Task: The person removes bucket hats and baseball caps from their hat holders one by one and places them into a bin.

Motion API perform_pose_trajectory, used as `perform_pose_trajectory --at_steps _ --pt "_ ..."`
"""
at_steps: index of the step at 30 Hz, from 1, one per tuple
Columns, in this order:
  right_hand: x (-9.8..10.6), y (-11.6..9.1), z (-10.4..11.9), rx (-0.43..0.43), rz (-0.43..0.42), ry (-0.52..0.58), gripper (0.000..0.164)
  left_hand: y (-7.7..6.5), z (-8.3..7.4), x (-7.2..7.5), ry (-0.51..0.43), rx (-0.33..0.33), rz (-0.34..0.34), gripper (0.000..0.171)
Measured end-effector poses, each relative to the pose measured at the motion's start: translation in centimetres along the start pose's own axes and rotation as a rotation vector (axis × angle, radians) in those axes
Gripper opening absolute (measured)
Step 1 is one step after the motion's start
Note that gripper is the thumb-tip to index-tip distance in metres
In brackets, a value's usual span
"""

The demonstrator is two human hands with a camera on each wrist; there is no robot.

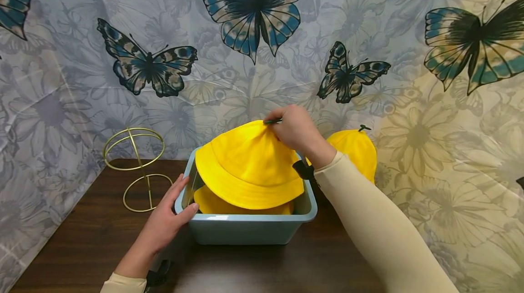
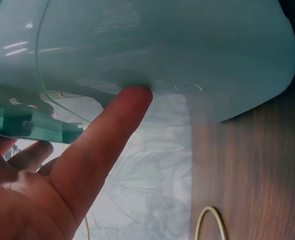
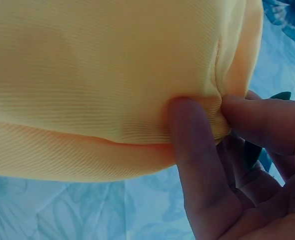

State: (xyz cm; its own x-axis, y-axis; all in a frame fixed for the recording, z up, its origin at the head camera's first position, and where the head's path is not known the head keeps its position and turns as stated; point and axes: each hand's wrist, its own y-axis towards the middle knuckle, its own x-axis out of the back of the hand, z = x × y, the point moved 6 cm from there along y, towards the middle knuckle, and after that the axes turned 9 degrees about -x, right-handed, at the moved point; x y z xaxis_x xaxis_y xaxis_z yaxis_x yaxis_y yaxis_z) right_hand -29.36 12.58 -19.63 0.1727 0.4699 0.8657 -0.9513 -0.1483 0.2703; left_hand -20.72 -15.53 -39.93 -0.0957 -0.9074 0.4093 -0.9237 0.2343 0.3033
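Note:
A yellow bucket hat (image 1: 249, 165) with a dark green stem on top is tilted over a light blue plastic basin (image 1: 241, 229). My right hand (image 1: 294, 127) pinches the top of its crown; in the right wrist view, thumb and fingers (image 3: 192, 130) gather the ribbed cloth beside the green stem (image 3: 252, 152). Another yellow hat (image 1: 229, 205) lies below it inside the basin, mostly hidden. My left hand (image 1: 165, 218) rests at the basin's left corner with extended fingers; the left wrist view has one straight digit (image 2: 117, 125) against the basin wall.
A gold wire stand (image 1: 143, 165) with two rings stands left of the basin on the dark wood table (image 1: 94, 220). Behind my right forearm, a further yellow hat with a green stem (image 1: 360, 149) sits at right. A butterfly-print cloth (image 1: 176, 20) hangs behind the table.

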Motion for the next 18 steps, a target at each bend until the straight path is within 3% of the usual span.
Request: perform_pose_trajectory --at_steps 9,18 --pt "-1.6 -0.7 0.9 0.124 -0.030 -0.042 0.016 0.1 0.2 0.0 -0.003 0.002 -0.003 0.074" --pt "-3.6 -1.4 1.3 0.132 0.032 -0.055 0.019 0.1 0.2 0.1 -0.001 -0.016 -0.008 0.074"
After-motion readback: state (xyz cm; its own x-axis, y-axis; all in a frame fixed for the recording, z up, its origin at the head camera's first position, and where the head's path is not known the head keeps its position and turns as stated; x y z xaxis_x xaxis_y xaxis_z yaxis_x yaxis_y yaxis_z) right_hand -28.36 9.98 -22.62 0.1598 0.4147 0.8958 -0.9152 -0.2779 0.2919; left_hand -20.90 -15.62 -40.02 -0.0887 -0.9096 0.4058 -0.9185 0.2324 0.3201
